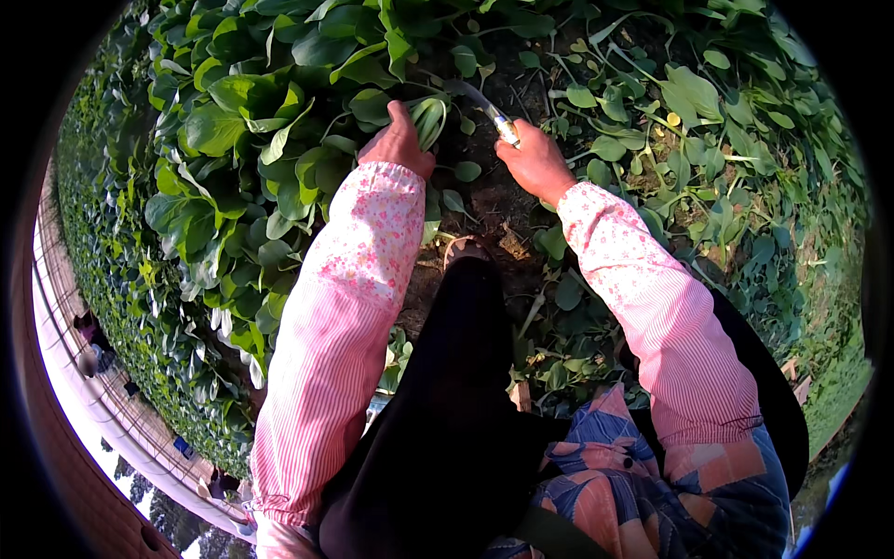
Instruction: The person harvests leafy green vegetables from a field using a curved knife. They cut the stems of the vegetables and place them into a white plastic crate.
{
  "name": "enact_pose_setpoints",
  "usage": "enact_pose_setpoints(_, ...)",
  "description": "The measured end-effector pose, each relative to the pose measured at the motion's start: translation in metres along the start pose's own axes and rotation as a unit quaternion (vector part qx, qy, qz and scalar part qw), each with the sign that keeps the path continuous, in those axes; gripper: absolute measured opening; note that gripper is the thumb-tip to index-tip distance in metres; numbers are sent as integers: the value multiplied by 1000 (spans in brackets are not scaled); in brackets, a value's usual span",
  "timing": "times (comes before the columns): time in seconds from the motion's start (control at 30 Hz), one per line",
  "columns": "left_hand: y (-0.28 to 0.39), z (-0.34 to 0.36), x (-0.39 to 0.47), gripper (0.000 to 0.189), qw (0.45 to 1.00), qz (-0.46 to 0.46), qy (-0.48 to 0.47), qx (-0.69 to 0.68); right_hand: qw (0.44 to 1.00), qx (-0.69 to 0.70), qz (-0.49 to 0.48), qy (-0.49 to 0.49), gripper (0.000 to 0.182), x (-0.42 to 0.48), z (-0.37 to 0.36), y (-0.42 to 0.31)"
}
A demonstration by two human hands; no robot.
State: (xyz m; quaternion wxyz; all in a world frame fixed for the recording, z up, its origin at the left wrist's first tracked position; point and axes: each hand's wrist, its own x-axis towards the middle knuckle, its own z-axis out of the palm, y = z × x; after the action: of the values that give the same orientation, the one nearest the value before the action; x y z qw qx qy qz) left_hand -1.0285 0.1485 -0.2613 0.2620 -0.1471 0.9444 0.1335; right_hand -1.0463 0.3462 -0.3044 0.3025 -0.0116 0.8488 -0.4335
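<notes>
My left hand [397, 142] is closed around a leafy green plant; its pale green stalks [429, 120] show at the right of the fist, and its leaves cannot be told apart from the others. To the right, my right hand [535, 157] grips the handle of a curved-bladed knife [504, 128]. The dark blade points up and left, its tip close to the stalks; whether they touch I cannot tell. Bare soil lies below and between the hands.
Dense, broad-leaved greens [230, 140] stand at the left. Loose leaves and stalks [670, 133] litter the soil at the right. My shoe [466, 248] and dark-clad knee are below my hands. Other people [94, 342] are small at the far left edge, beside a curved greenhouse wall.
</notes>
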Motion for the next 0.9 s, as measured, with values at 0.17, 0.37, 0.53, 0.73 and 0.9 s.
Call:
enact_pose_setpoints(0.17,-11,8,2,79,998,8,19,-51,999,-9,-11,-43,25,2,-3,-8)
enact_pose_setpoints(0.37,-11,11,-2,64,991,1,45,-130,997,-19,-15,-68,26,6,-5,4)
enact_pose_setpoints(0.53,-7,3,-26,57,960,63,54,-266,973,158,68,-152,20,-20,-17,26)
enact_pose_setpoints(0.73,20,-7,-60,52,865,154,-62,-475,877,466,2,-116,35,-33,-45,-14)
enact_pose_setpoints(0.9,41,-19,-73,57,861,188,-128,-455,883,452,-13,-128,34,-37,-74,-21)
